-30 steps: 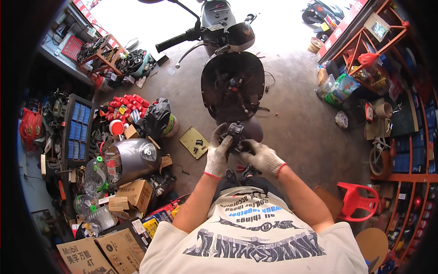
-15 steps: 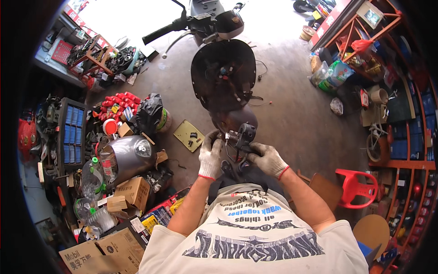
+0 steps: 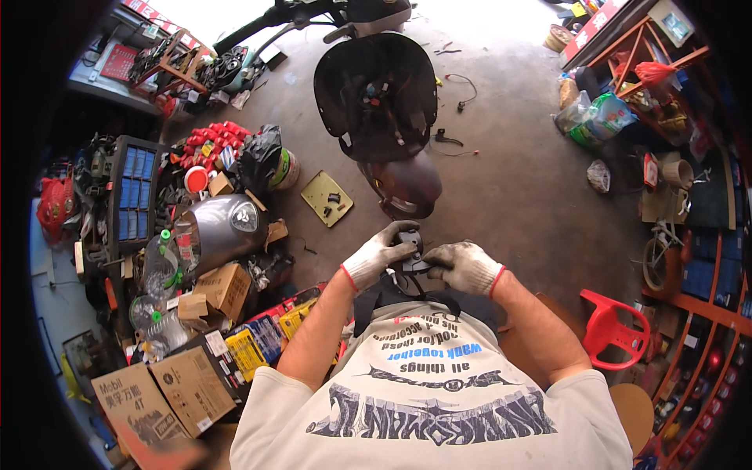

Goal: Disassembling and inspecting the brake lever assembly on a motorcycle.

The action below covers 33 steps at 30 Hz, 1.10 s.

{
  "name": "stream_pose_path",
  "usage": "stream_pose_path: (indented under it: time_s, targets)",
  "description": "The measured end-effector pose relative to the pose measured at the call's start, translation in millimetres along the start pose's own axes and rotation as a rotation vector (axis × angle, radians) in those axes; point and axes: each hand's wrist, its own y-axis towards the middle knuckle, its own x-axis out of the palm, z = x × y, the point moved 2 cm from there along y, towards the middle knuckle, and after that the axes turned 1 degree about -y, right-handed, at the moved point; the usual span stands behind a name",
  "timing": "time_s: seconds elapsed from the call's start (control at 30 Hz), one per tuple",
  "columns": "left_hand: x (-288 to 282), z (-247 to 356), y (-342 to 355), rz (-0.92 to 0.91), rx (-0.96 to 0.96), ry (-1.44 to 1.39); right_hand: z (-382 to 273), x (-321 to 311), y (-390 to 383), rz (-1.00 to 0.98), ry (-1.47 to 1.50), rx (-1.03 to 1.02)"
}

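Both my hands wear grey knit gloves with red cuffs and meet just above my lap. My left hand (image 3: pixel 378 254) is closed around a small black part with a cable (image 3: pixel 409 243). My right hand (image 3: pixel 462 266) grips the lower right of that same part, its fingertips pressed to it. Beyond them stands a scooter with its dark front mudguard (image 3: pixel 399 182), a black inner shield (image 3: pixel 374 94) showing wires and connectors, and a handlebar (image 3: pixel 266 23) at the top edge.
A cream tray (image 3: pixel 317 200) with small parts lies on the floor. Left are red bottles (image 3: pixel 215 141), a silver body panel (image 3: pixel 219 223), cardboard boxes (image 3: pixel 188 388) and plastic jugs. A red plastic stool (image 3: pixel 615 333) and orange shelving (image 3: pixel 693 313) are at the right, with cables on the floor ahead.
Both hands have turned the black part and brought it closer to my lap; my left fingers now wrap over its top. The scooter sits higher in the picture as my view shifted.
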Motion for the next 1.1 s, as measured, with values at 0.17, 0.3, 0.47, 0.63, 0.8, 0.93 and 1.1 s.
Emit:
stream_pose_path:
  time_s: [0.17, 0.3, 0.47, 0.63, 0.8, 0.93, 1.1]
  targets:
    - [49, -11, 35, 0.082, -0.074, -0.153, 52, -38, -25, 0.008, 0.075, -0.026]
    - [82, -3, 60, 0.005, -0.084, -0.092, 88, -82, -38, -0.171, 0.506, 0.197]
    - [137, 24, 81, 0.058, 0.007, -0.683, 130, -108, -50, -0.166, 0.705, 0.145]
    - [158, 28, 90, 0.081, 0.153, -0.628, 151, -125, -67, -0.210, 1.053, 0.238]
    - [171, 35, 98, 0.083, 0.109, -0.455, 168, -124, -73, -0.200, 1.115, 0.230]
    - [175, 27, 104, 0.159, 0.079, -0.395, 175, -129, -77, -0.251, 1.127, 0.276]
    - [187, 33, 101, 0.185, 0.082, -0.378, 165, -137, -82, -0.263, 1.029, 0.300]
